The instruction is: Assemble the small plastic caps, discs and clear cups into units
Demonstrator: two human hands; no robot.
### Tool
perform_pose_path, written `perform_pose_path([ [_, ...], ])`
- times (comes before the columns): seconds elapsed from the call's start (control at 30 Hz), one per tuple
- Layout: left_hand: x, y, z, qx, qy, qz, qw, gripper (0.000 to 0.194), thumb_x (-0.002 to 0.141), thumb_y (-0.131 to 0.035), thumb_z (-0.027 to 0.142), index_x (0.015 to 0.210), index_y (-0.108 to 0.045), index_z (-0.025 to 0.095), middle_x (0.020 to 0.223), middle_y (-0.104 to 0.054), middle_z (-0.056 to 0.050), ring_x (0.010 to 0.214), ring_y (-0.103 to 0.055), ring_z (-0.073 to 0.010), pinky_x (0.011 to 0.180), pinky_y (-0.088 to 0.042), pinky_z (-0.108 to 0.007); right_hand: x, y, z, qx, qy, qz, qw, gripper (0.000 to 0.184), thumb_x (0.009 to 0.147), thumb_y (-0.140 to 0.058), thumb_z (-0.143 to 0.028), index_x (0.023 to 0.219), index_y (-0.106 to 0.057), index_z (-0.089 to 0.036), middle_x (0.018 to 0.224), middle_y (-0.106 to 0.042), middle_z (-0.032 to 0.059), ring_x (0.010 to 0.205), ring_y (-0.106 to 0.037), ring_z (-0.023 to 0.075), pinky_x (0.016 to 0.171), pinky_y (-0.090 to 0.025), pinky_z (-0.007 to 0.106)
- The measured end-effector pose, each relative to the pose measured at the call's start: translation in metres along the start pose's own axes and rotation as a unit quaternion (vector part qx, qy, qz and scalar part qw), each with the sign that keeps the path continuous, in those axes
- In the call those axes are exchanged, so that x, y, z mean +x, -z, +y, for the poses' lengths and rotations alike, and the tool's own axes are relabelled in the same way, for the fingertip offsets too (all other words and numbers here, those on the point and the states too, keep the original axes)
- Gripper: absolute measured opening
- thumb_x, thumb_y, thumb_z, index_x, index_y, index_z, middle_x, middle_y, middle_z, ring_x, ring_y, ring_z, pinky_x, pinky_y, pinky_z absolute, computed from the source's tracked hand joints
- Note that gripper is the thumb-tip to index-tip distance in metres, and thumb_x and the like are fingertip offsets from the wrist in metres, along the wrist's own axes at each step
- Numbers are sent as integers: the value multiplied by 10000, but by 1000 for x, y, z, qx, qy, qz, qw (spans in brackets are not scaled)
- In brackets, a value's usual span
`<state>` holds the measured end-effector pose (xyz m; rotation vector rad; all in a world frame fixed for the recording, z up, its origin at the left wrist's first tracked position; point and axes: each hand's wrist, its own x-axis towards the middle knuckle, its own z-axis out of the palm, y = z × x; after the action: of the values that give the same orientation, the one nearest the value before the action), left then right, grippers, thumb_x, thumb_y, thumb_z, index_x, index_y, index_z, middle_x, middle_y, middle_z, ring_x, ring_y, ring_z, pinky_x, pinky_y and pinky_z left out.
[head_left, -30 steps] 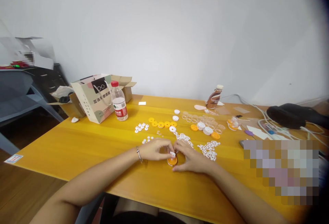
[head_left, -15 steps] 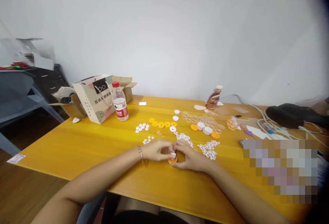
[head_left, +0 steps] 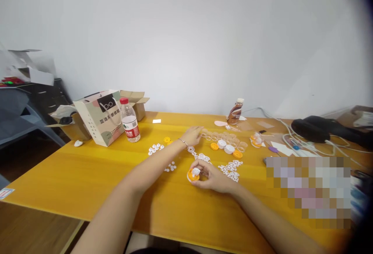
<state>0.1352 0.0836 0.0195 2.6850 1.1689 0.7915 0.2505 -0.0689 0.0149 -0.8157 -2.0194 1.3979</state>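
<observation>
My right hand is closed on a round orange base with a white rim, low over the near middle of the table. On that base sits a small white figure, its details too small to make out. Stretched far across the table, my left hand has its fingertips beside the leftmost of several clear plastic cups. Its fingers look apart, though partly hidden. White lattice pieces lie beyond my right hand. A white ring rests under my left wrist.
White pegged pieces and small white discs lie left. Orange discs and white discs stand before the cups. A water bottle, paper bag, brown drink bottle and finished-looking orange-based piece stand farther out.
My left hand has let go of the white figure and moved forward to the clear cups. My right hand keeps hold of the orange base, now tilted. The view has shifted slightly right.
</observation>
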Motion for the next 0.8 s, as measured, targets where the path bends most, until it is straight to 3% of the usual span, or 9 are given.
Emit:
perform_pose_path([
  [0.1,27,-21,4,8,-3,-17,1000,493,718,-469,65,1203,-405,119,1269,-426,-128,1166,-368,-215,983,-269,-347,0,-1,2,46,-3,-3,999,304,673,-633,-303,881,-439,-196,812,-518,-7,750,-507,109,712,-411,259],
  [0.27,39,-33,3,21,30,-23,999,317,762,-436,100,1059,-531,158,1108,-560,-115,1057,-461,-250,915,-300,-429,2,1,4,73,1,-4,997,317,657,-651,-331,862,-450,-197,816,-519,-3,764,-508,113,729,-413,266],
  [0.47,24,-30,-8,9,35,-5,999,277,782,-460,156,1049,-535,139,1072,-566,-117,1006,-488,-228,886,-353,-368,6,0,8,89,8,13,996,315,650,-663,-335,845,-465,-186,800,-511,-6,755,-502,105,735,-403,258],
  [0.6,13,-25,-6,-14,4,7,1000,245,754,-471,75,972,-569,129,986,-584,-96,968,-502,-188,893,-366,-302,8,0,13,106,6,23,994,312,645,-668,-329,842,-475,-183,799,-515,-9,754,-505,102,746,-402,262],
  [0.8,-23,6,4,-60,27,96,993,251,829,-423,197,1060,-503,136,1027,-530,-92,975,-493,-163,886,-386,-293,11,4,22,137,-8,76,988,359,610,-697,-337,890,-532,-184,841,-558,5,782,-533,119,779,-408,282],
])
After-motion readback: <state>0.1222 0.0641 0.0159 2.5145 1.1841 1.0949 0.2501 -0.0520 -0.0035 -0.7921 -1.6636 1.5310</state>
